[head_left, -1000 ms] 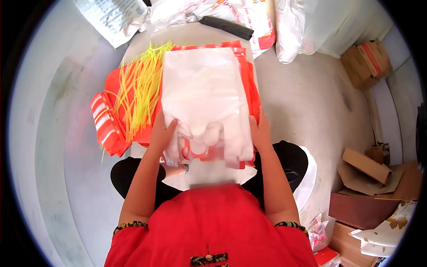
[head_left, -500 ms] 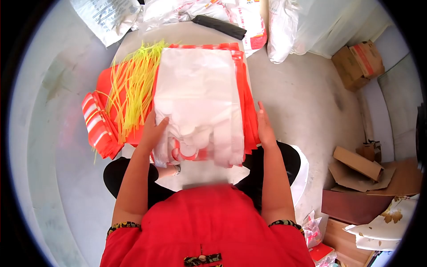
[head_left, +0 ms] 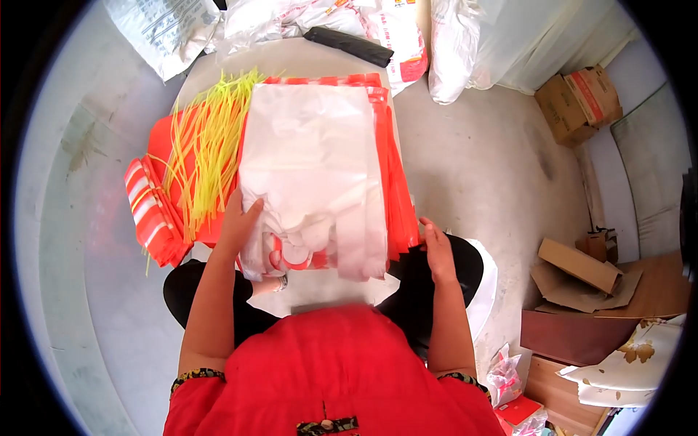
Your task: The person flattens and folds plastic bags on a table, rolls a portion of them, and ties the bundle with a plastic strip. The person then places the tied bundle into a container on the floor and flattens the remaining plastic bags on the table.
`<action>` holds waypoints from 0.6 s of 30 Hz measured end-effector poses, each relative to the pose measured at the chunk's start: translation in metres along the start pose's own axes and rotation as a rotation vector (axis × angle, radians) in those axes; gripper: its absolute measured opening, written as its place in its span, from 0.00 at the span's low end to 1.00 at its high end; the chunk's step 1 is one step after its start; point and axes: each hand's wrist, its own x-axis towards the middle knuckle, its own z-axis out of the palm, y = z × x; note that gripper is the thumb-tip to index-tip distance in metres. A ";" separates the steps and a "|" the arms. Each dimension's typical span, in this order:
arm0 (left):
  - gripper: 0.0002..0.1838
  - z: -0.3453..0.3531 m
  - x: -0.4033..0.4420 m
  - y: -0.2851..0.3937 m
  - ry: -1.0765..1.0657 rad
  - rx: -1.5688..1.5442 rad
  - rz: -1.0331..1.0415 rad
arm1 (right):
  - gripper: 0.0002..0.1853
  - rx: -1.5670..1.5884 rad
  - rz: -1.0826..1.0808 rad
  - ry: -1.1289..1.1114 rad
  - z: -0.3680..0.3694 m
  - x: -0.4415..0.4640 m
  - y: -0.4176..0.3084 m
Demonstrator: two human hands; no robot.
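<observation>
A stack of white plastic bags (head_left: 313, 152) lies on top of red plastic bags (head_left: 396, 196), their handle cut-outs crumpled toward me. My left hand (head_left: 238, 224) is at the stack's left edge, thumb over the top sheet and fingers along the side, partly hidden. Beyond the lower right corner, my right hand (head_left: 438, 253) is held with its fingers extended, holding nothing. Yellow ties (head_left: 207, 149) lie in a loose bunch to the left, over more red bags. A folded red-and-white striped bundle (head_left: 153, 211), bound with a yellow tie, is at the far left.
A black roll (head_left: 349, 46) lies at the stool's far edge, near filled white bags (head_left: 454, 54). Cardboard boxes (head_left: 578, 105) stand on the floor at far right. An opened carton (head_left: 589, 276) is nearer on the right. My knees flank the stack.
My right hand has come down toward me along the right side, away from the red bags' edge. The left hand stays at the stack. The whole view has shifted slightly.
</observation>
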 end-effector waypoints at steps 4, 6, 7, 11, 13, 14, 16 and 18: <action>0.33 0.001 0.000 0.002 0.012 0.022 -0.026 | 0.24 0.073 -0.185 0.259 -0.006 0.009 0.003; 0.34 0.001 -0.001 0.002 0.011 0.031 -0.014 | 0.24 0.174 -0.263 0.188 0.003 0.021 -0.010; 0.34 0.001 -0.001 0.002 0.013 0.035 -0.004 | 0.24 0.179 -0.269 0.144 0.008 0.032 -0.016; 0.33 0.000 0.000 -0.008 0.020 0.058 -0.042 | 0.25 -0.007 -0.311 0.119 0.031 0.083 -0.005; 0.33 0.001 0.000 -0.004 0.006 -0.004 -0.042 | 0.27 -0.049 -0.266 0.084 0.037 0.081 -0.022; 0.33 0.001 -0.001 -0.002 -0.004 -0.033 -0.045 | 0.27 -0.061 -0.265 0.074 0.038 0.081 -0.027; 0.33 0.002 0.000 -0.007 -0.006 -0.046 -0.050 | 0.28 -0.082 -0.255 0.060 0.038 0.078 -0.032; 0.33 0.003 0.000 -0.007 -0.010 -0.053 -0.064 | 0.31 -0.097 -0.206 -0.004 0.031 0.070 -0.041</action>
